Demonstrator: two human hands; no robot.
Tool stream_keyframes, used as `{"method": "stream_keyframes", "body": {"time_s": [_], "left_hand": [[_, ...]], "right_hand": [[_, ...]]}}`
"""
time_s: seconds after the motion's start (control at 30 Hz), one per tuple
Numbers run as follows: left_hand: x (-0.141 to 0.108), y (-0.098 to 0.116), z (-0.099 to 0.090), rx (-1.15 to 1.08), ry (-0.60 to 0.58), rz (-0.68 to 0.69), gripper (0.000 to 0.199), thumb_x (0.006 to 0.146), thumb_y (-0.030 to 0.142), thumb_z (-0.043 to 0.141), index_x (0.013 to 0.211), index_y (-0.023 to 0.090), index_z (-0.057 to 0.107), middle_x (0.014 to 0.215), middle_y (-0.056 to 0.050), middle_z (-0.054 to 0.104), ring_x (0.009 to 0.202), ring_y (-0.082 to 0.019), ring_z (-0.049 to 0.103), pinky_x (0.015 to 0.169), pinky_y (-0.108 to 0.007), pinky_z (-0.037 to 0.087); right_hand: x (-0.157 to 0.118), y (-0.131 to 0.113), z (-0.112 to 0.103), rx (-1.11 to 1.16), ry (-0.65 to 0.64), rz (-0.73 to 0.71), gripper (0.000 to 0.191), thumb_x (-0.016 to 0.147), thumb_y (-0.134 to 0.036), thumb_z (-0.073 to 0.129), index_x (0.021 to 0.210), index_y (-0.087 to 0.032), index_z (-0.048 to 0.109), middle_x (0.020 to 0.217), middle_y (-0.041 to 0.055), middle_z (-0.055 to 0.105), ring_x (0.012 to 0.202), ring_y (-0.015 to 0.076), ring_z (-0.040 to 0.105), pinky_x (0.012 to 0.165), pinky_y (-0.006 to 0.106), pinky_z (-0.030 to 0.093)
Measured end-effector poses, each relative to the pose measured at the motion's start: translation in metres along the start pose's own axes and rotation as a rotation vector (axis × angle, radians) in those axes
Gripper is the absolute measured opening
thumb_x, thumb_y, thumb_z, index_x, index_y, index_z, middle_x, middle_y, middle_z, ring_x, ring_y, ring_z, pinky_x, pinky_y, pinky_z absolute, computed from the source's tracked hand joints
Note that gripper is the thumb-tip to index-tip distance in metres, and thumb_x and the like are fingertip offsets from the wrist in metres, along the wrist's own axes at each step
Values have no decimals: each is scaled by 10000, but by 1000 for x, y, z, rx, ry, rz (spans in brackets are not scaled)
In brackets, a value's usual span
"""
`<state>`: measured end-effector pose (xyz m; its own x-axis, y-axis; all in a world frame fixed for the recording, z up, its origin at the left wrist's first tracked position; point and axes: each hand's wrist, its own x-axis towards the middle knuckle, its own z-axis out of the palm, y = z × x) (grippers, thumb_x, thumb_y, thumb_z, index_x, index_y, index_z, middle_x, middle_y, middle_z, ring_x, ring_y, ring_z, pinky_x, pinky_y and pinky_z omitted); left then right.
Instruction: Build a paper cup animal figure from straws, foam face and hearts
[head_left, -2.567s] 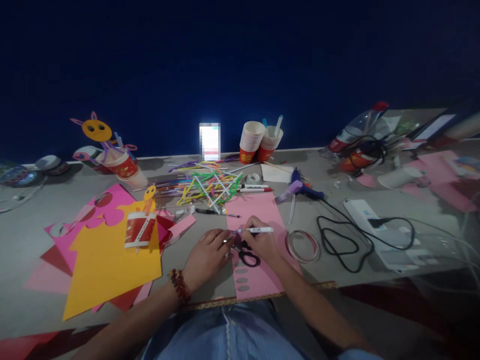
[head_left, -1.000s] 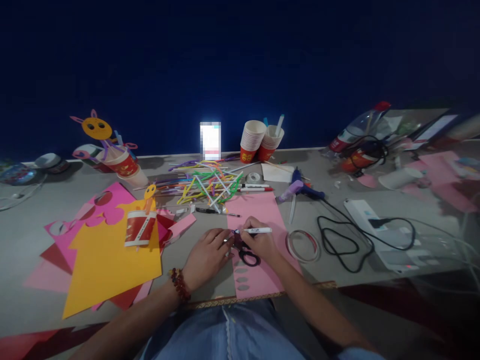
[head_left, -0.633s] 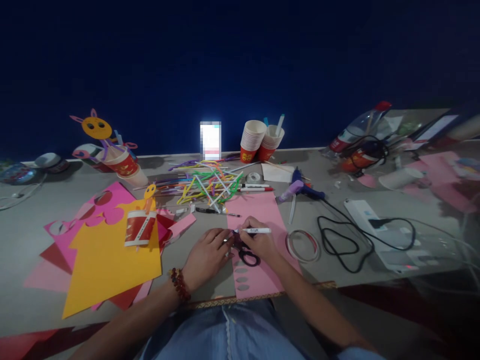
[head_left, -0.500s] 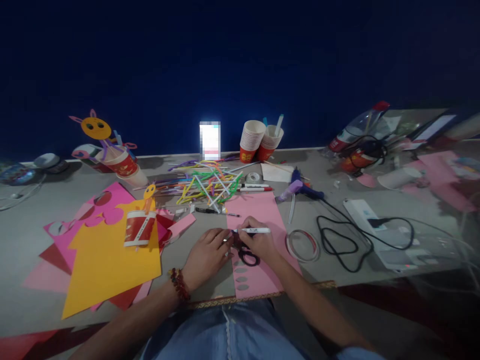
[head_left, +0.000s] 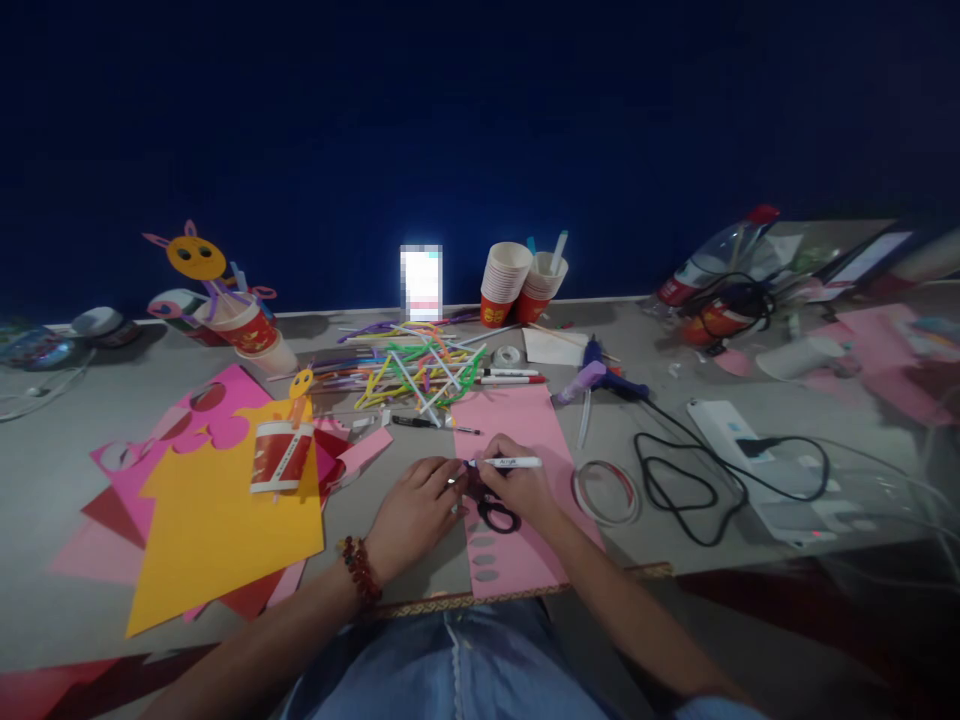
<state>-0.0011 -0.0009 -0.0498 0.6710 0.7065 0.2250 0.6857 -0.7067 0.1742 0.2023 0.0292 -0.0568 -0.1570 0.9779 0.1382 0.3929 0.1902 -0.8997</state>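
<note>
My right hand [head_left: 516, 480] is closed around a white marker [head_left: 525, 462], its dark tip pointing left toward my left fingers. Under it lies a long pink paper sheet [head_left: 536, 425] with several oval holes near its lower left edge. Black-handled scissors [head_left: 499, 516] rest on the sheet, just below my right hand. At the sheet's left edge is my left hand [head_left: 420, 510], its fingers together and their tips close to the marker tip. Whatever small item those fingertips press or hold is too hidden to make out.
Yellow paper [head_left: 225, 530] with a red cup [head_left: 281, 457] on it lies left. Colourful pipe cleaners [head_left: 420, 370] and stacked cups [head_left: 504, 285] stand behind. Right are a tape roll [head_left: 605, 492], a blue glue gun [head_left: 615, 380], a black cable [head_left: 679, 490] and a power strip [head_left: 750, 470].
</note>
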Motion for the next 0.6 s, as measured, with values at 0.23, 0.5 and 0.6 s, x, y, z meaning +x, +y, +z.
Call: {"method": "stream_keyframes", "body": {"time_s": [0.23, 0.5, 0.6], "left_hand": [[-1, 0, 1, 7, 0, -4, 413, 917, 311, 637, 1289, 139, 591, 1312, -115, 626, 1178, -294, 547, 1019, -436, 485], [-1, 0, 1, 12, 3, -3, 406, 914, 319, 641, 1279, 144, 598, 1312, -111, 628, 1184, -294, 543, 1023, -436, 480], [-1, 0, 1, 11, -1, -6, 410, 911, 311, 647, 1281, 144, 596, 1313, -111, 628, 1178, -290, 545, 1021, -432, 481]], "right_hand": [[0, 0, 0, 5, -1, -5, 103, 798, -224, 573, 708, -226, 522, 621, -51, 576, 566, 124, 520, 538, 223, 384], [0, -3, -2, 8, 5, 3, 98, 806, -229, 563, 716, -227, 525, 628, -49, 586, 574, 127, 536, 555, 224, 399], [0, -3, -1, 9, 3, 6, 92, 799, -221, 566, 716, -228, 527, 622, -52, 583, 566, 126, 532, 549, 223, 396]]}}
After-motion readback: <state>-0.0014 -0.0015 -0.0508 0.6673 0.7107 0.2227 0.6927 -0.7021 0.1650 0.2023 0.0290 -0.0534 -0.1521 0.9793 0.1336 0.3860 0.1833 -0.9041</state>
